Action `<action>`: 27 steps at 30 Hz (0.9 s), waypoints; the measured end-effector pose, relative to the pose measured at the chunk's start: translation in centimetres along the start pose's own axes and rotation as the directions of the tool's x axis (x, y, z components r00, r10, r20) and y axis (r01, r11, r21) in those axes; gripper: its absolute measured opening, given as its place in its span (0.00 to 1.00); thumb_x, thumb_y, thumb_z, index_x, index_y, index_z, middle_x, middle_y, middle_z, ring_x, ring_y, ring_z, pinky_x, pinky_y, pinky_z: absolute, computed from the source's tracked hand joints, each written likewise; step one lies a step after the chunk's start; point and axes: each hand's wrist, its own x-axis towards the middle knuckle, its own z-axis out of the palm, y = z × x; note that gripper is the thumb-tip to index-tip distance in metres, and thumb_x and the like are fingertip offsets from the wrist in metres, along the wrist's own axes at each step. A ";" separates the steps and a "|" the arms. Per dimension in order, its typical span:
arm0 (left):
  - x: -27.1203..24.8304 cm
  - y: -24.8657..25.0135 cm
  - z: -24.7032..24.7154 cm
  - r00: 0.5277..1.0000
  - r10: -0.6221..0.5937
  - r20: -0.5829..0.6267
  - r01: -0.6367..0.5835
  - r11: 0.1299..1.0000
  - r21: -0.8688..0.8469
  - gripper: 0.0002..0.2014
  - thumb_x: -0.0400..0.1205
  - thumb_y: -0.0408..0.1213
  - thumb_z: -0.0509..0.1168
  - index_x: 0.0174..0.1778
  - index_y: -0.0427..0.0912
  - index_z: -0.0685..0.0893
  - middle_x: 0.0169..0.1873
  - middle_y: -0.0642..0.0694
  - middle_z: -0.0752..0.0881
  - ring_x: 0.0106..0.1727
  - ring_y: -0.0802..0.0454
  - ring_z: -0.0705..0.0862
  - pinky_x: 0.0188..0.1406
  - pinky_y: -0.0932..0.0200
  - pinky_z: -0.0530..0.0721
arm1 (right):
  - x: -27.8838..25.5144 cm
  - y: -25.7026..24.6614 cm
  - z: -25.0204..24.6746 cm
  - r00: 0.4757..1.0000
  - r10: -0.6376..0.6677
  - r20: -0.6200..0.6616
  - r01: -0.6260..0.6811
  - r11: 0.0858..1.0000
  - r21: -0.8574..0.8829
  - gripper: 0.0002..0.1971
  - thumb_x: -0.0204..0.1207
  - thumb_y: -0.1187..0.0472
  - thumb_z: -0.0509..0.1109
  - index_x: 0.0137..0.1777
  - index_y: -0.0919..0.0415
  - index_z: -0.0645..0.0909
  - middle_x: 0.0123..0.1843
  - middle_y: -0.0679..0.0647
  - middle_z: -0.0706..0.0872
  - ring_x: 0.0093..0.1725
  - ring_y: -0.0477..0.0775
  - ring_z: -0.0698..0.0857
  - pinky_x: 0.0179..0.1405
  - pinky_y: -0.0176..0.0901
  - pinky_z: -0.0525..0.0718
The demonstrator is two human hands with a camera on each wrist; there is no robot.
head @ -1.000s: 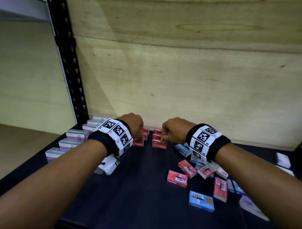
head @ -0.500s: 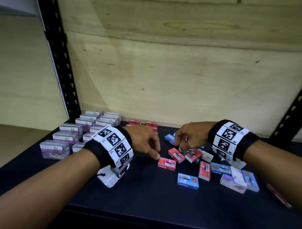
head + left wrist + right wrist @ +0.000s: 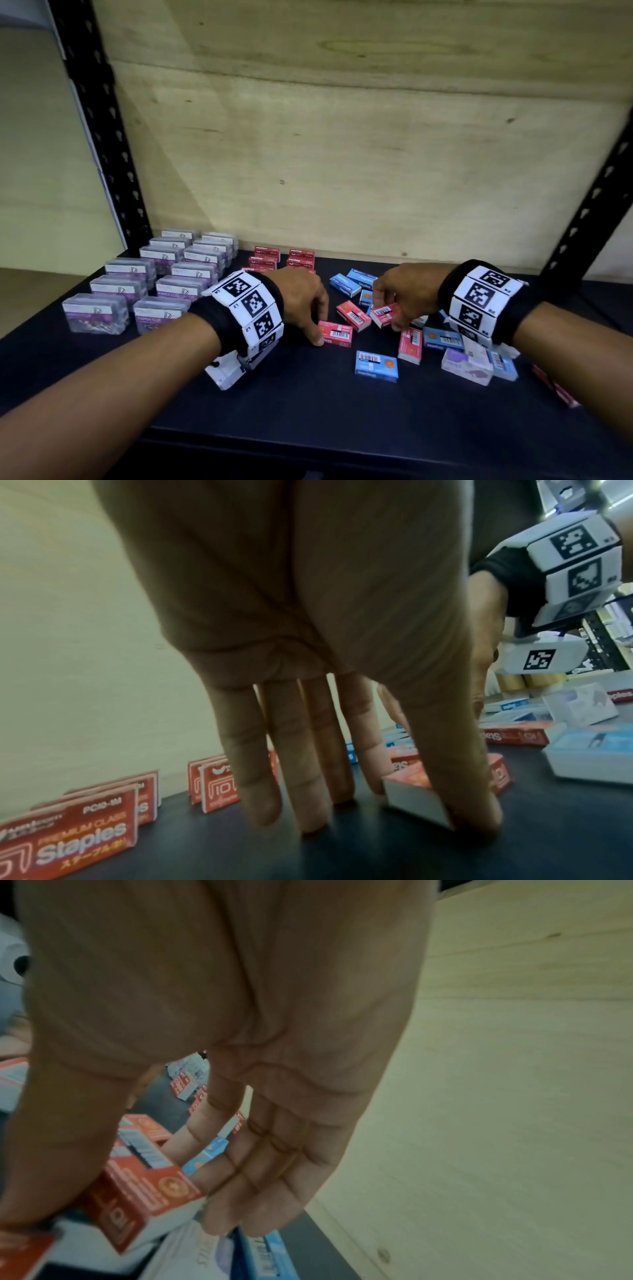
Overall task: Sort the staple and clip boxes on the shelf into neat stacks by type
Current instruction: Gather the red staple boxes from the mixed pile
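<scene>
Loose red staple boxes and blue staple boxes (image 3: 376, 365) lie scattered right of centre on the dark shelf (image 3: 308, 418). My left hand (image 3: 320, 329) reaches down and pinches a flat red staple box (image 3: 337, 334) between thumb and index finger; in the left wrist view the thumb (image 3: 476, 804) sits on the near end of that red box (image 3: 411, 783). My right hand (image 3: 387, 313) pinches another red staple box (image 3: 386, 312), tilted up off the pile; the right wrist view shows this red box (image 3: 143, 1185) between thumb and fingers.
Clear paper clip boxes (image 3: 157, 284) stand in rows at the left. Upright red staple boxes (image 3: 281, 260) line the plywood back wall (image 3: 342, 154). A white-purple box (image 3: 467, 368) lies among blue ones at the right. Black shelf posts (image 3: 102, 137) frame both sides.
Both hands have come forward from the red rows at the back to the loose pile. The left now pinches a flat red box; the right has taken hold of another.
</scene>
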 end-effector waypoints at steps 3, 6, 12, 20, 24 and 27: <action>0.1 0.0 -0.1 1.000 0.012 0.000 -0.012 0.999 0.031 0.19 0.69 0.54 0.78 0.52 0.50 0.89 0.37 0.61 0.84 0.39 0.63 0.80 0.34 0.69 0.74 | 0.3 0.2 0.2 1.000 -0.006 -0.026 0.006 1.000 0.006 0.20 0.69 0.52 0.82 0.58 0.48 0.79 0.58 0.47 0.84 0.55 0.50 0.82 0.56 0.45 0.81; 0.1 0.0 0.0 1.000 0.020 0.002 -0.020 0.998 0.061 0.20 0.69 0.54 0.78 0.53 0.50 0.88 0.39 0.59 0.85 0.38 0.63 0.79 0.33 0.69 0.73 | 0.5 0.3 0.2 0.999 -0.007 -0.032 0.007 1.000 0.014 0.19 0.69 0.51 0.82 0.56 0.47 0.80 0.56 0.47 0.85 0.52 0.49 0.82 0.51 0.42 0.81; -0.5 -0.4 -0.4 0.998 0.045 0.046 -0.046 0.999 0.026 0.17 0.75 0.52 0.74 0.58 0.50 0.89 0.45 0.58 0.87 0.46 0.61 0.81 0.39 0.70 0.76 | 0.1 0.4 -0.4 0.999 -0.022 -0.024 0.022 1.000 0.010 0.17 0.77 0.47 0.74 0.63 0.48 0.81 0.57 0.45 0.86 0.51 0.48 0.82 0.51 0.42 0.79; -1.2 -0.4 -1.0 0.995 0.026 0.096 -0.030 0.999 0.041 0.17 0.85 0.51 0.60 0.64 0.49 0.86 0.59 0.55 0.87 0.53 0.61 0.81 0.54 0.64 0.76 | -0.1 0.4 -0.9 0.999 -0.045 -0.026 0.046 0.999 0.008 0.11 0.86 0.51 0.61 0.58 0.52 0.84 0.50 0.47 0.88 0.51 0.50 0.85 0.55 0.46 0.82; -1.3 -0.3 -1.0 0.995 0.007 0.103 -0.013 0.998 0.061 0.17 0.86 0.50 0.59 0.64 0.48 0.85 0.59 0.54 0.86 0.53 0.60 0.80 0.53 0.63 0.73 | -0.2 0.4 -0.9 0.999 -0.043 -0.028 0.043 0.999 0.008 0.14 0.87 0.52 0.60 0.65 0.53 0.81 0.56 0.47 0.87 0.53 0.49 0.83 0.55 0.42 0.79; -1.3 -0.2 -1.1 0.995 0.012 0.101 -0.020 0.997 0.072 0.15 0.86 0.48 0.59 0.63 0.47 0.84 0.58 0.53 0.86 0.51 0.60 0.79 0.51 0.63 0.72 | -0.2 0.4 -0.9 0.998 -0.044 -0.038 0.044 0.999 -0.003 0.14 0.87 0.52 0.59 0.67 0.54 0.81 0.58 0.48 0.87 0.53 0.48 0.82 0.53 0.40 0.77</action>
